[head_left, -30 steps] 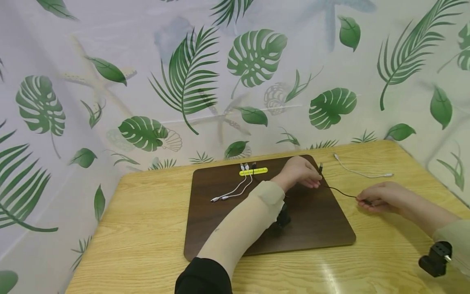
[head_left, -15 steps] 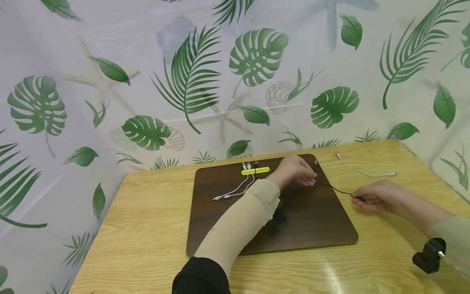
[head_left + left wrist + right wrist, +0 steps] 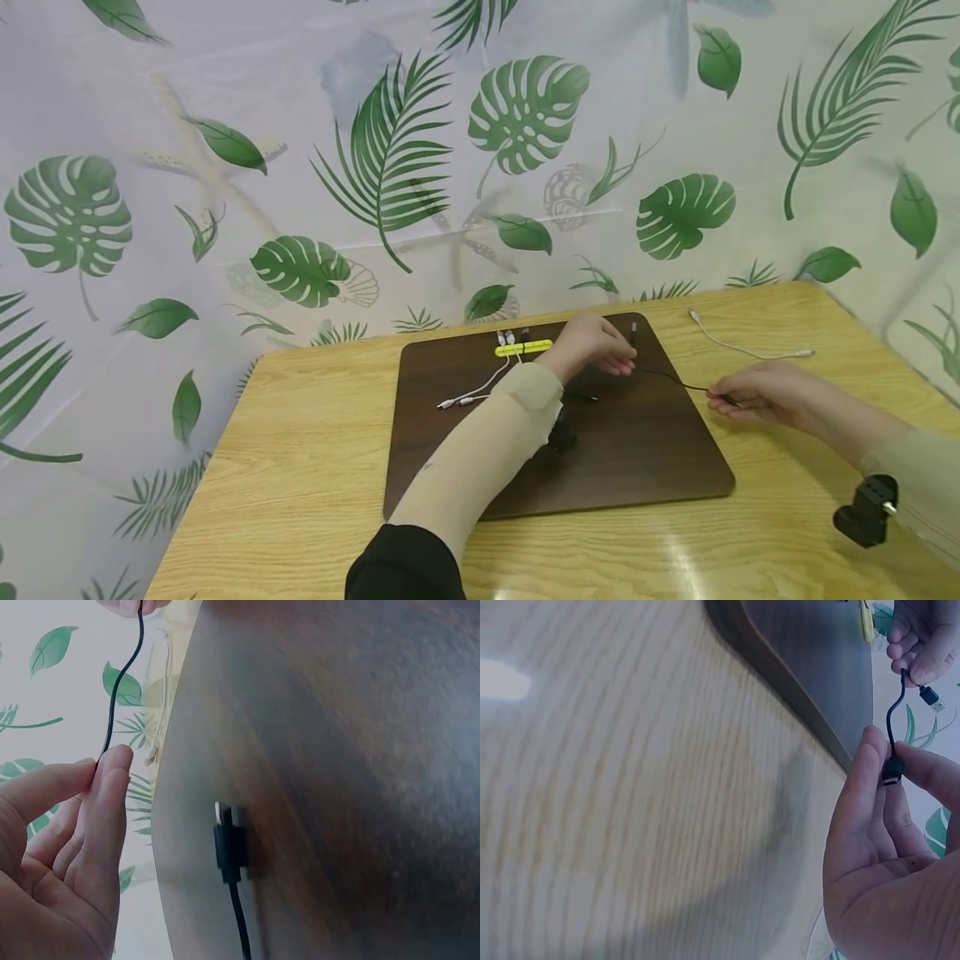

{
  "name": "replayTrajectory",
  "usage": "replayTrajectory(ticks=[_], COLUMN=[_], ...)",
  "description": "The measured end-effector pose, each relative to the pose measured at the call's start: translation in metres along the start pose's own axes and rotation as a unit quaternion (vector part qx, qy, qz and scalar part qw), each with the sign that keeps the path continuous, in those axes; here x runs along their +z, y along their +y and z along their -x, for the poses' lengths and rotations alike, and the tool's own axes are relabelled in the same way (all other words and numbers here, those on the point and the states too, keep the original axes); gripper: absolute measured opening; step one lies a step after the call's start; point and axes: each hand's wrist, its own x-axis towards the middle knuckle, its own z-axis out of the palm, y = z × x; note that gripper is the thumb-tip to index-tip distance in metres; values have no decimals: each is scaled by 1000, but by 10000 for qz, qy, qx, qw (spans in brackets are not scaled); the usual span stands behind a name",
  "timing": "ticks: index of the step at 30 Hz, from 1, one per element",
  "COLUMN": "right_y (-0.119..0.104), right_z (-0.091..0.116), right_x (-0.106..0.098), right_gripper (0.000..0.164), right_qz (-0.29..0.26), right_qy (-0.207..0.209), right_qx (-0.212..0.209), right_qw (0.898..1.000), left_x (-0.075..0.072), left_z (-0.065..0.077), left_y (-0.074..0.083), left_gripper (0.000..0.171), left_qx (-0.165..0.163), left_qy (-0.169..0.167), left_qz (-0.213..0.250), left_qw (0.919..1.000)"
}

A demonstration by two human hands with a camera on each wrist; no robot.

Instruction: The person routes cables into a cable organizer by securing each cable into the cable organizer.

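Note:
A black USB cable [image 3: 678, 381] stretches between my two hands. My left hand [image 3: 592, 343], above the dark brown board [image 3: 637, 454], pinches it near its USB plug [image 3: 932, 699], between thumb and fingertips. Beyond the board's right edge, my right hand [image 3: 772, 395] pinches the other end just behind a small connector [image 3: 892, 772]. A yellow cable holder [image 3: 525, 347] lies at the back of the board, with two white cables [image 3: 480, 386] and a second black cable in it. That black cable's free connector [image 3: 229, 844] lies on the board below my left hand; my forearm hides some of the cables.
A loose white cable [image 3: 750, 352] lies on the wooden table [image 3: 300, 450] at the back right. A leaf-patterned cloth [image 3: 450, 167] rises behind the table. Each wrist carries a black camera mount.
Both my hands have moved left, carrying the black USB cable, its plug now over the board near the back right corner. The view has shifted slightly.

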Motion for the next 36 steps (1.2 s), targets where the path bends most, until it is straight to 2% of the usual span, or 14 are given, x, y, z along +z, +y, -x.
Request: replayTrajectory(ticks=[11,27,36], right_y=[-10,-17,-17], right_z=[-7,-19,-29], right_x=[13,35,43], right_gripper=[30,23,22], right_qz=[117,273,328], right_qy=[-171,98,41], right_qx=[-36,-32,-165], right_qw=[9998,9996,9993], left_x=[-16,-36,-43], left_z=[5,8,12], left_y=[0,-7,-6], left_gripper=[20,19,19], left_qx=[-166,-310,-291], left_qy=[38,252,373], left_qz=[-15,-137,-152], left_qw=[9999,9991,9988])
